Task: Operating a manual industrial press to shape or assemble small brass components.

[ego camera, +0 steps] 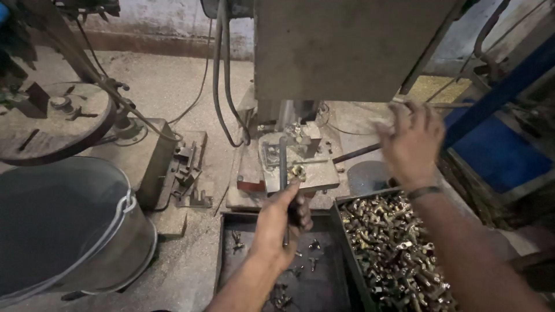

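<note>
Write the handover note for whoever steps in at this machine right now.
Left hand: closed on a thin metal rod, its tip at the brass fitting seated on the machine's fixture plate.
Right hand: raised to the machine's lever, blurred; grip unclear.
Parts: the right tray is heaped with brass fittings; the dark tray under the left hand holds only a few.
Done: one fitting seated, a few in the dark tray.
Left: the heap.
</note>
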